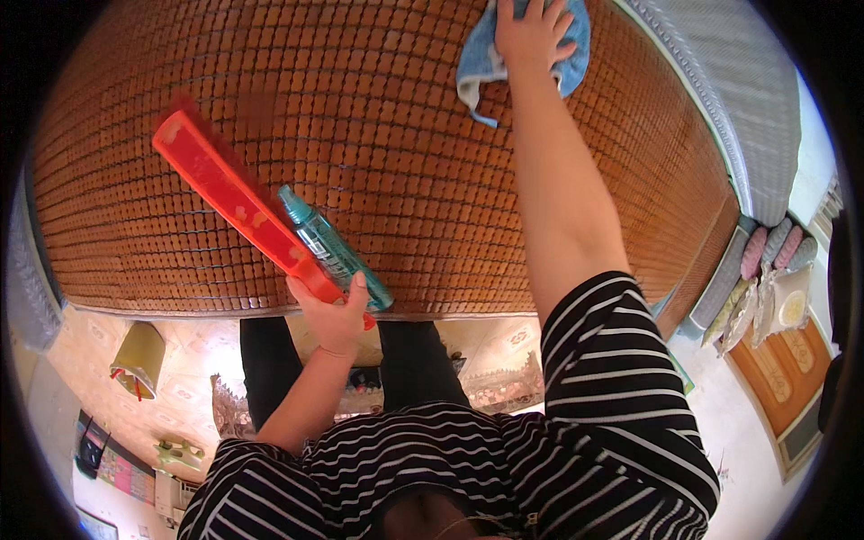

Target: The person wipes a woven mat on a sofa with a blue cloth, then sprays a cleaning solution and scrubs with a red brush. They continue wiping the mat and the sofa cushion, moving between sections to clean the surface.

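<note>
A bamboo-tile sleeping mat (418, 169) covers the bed in front of me. My left hand (334, 317) grips the handle of a red plastic bed brush (229, 202), whose red bristles face up and right. Beside the brush, touching or very near my left thumb, lies a teal spray bottle (337, 246) bearing writing. Far forward, my right hand (533, 34) lies spread on a crumpled blue cloth (574, 67) with pale edging, pressing it on the mat. The right fingertips reach the picture's upper edge.
Grey mesh fabric (749, 88) borders the bed on the right, and more hangs at the left. A yellowish waste bin (138, 358) stands on the floor at lower left. Rolled pink and grey textiles (776, 246) and plastic-wrapped bundles (786, 304) sit beyond the bed's right corner.
</note>
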